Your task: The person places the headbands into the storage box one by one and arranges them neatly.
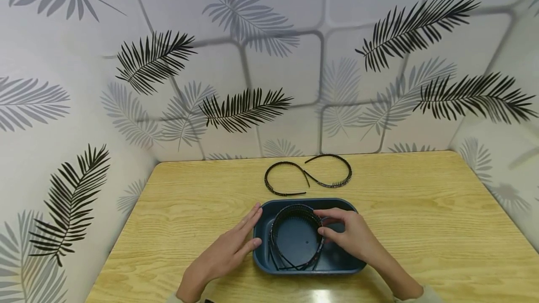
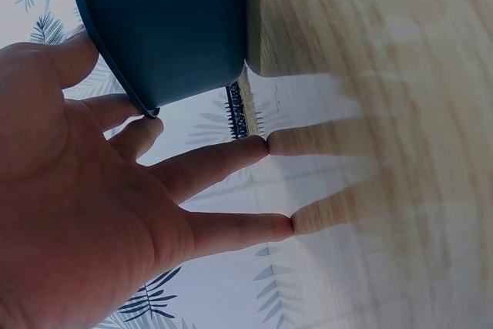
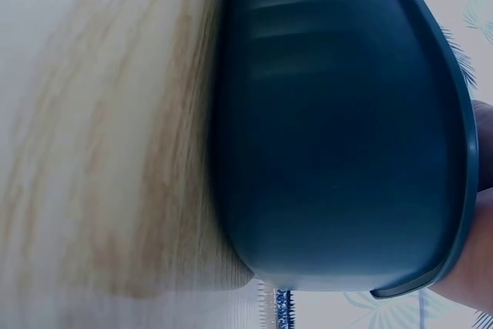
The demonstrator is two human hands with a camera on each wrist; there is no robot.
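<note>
A dark blue oval-cornered tub [image 1: 345, 265] stands near the front of the table. Inside, toward its left half, lies a ring-shaped stack of black toothed headbands [image 1: 273, 237], their ends crossing at the front. My right hand [image 1: 351, 235] reaches over the tub and pinches the stack's right side between thumb and fingers. Against the tub's left rim rests my left hand [image 1: 229, 249], fingers straight. In the left wrist view, two fingertips of that hand [image 2: 100, 167] touch the tabletop. From the right wrist, the tub wall [image 3: 339, 136] hides most of the right hand.
Behind the tub lie two more black headbands, a left one [image 1: 269, 186] and a right one [image 1: 349, 172], nearly touching each other. The wooden table [image 1: 421, 209] meets a leaf-patterned wall [image 1: 294, 74] at the back, and similar walls stand at both sides.
</note>
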